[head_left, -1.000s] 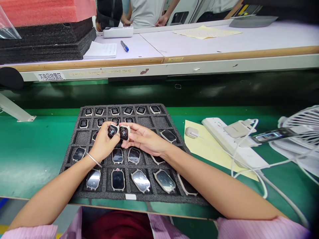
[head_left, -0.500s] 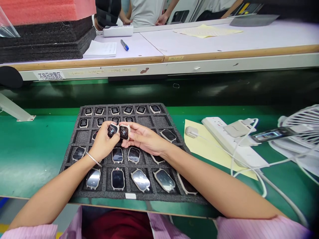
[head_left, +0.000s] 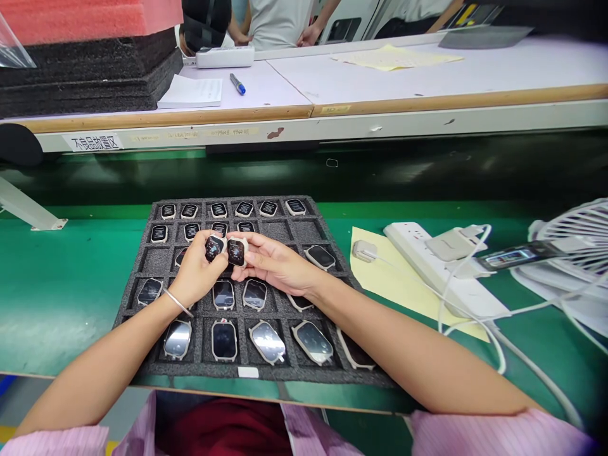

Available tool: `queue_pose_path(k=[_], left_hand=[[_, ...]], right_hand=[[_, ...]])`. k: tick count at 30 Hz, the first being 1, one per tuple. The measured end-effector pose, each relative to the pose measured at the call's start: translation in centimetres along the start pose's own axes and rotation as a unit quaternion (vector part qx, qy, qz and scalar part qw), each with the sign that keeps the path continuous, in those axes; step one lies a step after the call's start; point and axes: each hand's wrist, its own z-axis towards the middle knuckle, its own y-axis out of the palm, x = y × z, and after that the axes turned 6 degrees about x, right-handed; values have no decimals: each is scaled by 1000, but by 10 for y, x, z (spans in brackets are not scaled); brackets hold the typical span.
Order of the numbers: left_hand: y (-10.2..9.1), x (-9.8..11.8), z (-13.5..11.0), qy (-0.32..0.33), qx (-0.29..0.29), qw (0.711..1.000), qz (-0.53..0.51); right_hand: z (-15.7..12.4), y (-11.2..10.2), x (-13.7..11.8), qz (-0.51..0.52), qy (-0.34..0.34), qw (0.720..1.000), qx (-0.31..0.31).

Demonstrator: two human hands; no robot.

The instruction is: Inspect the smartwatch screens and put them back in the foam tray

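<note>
My left hand [head_left: 196, 269] is closed round a strapless smartwatch [head_left: 215, 247] whose screen is lit. In my right hand [head_left: 270, 261] is a second smartwatch [head_left: 237, 252], also lit and held side by side with the first. Both hands are above a dark grey foam tray [head_left: 291, 366] cut into square compartments. Several watch cases lie in it. Those in the far rows, such as the watch case [head_left: 219, 209], show lines of text; nearer ones, such as the watch case [head_left: 224, 340], have dark screens. My forearms cover part of the tray.
On the right are a power strip [head_left: 413, 244] with cables, a charging puck [head_left: 365, 251] on yellow paper [head_left: 394, 282], and a white fan [head_left: 577, 244]. Foam slabs [head_left: 90, 73], a notepad [head_left: 190, 92] and a pen [head_left: 237, 84] occupy the raised shelf. People stand behind it.
The view has shifted very slightly. Both hands keep their hold on the two smartwatches in nearly the same place.
</note>
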Motion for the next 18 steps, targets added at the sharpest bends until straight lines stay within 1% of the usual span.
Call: queue_pose_path(k=[5, 12, 18], left_hand=[[0, 0, 0, -3, -2, 1000, -4], [0, 2, 0, 0, -3, 1000, -3], [1, 0, 0, -2, 2, 1000, -9]], right_hand=[[2, 0, 0, 10, 1, 1000, 7], [2, -1, 0, 12, -7, 1000, -13], [1, -1, 0, 10, 0, 1000, -3]])
